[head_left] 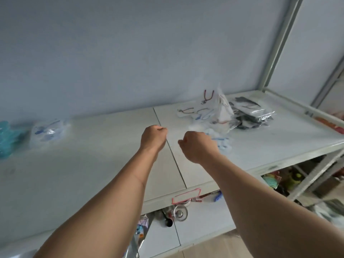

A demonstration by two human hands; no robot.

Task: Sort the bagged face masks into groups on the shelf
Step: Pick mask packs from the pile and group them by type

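From the head camera, both bare forearms reach out over the pale shelf point(104, 146), on either side of the dark seam point(173, 155) that splits its top into two panels. The left hand point(153, 138) is curled into a loose fist just left of the seam, with nothing visible in it. The right hand point(197, 146) is fisted just right of the seam; a blurred pale bag point(221, 141) lies touching or behind its knuckles, and I cannot tell whether it is held. Right of the seam, near the wall, sits a mixed heap of bagged masks point(223, 112), white ones and dark ones. Far left of the seam lie a clear bag with blue inside point(49, 132) and a teal bundle point(8, 138).
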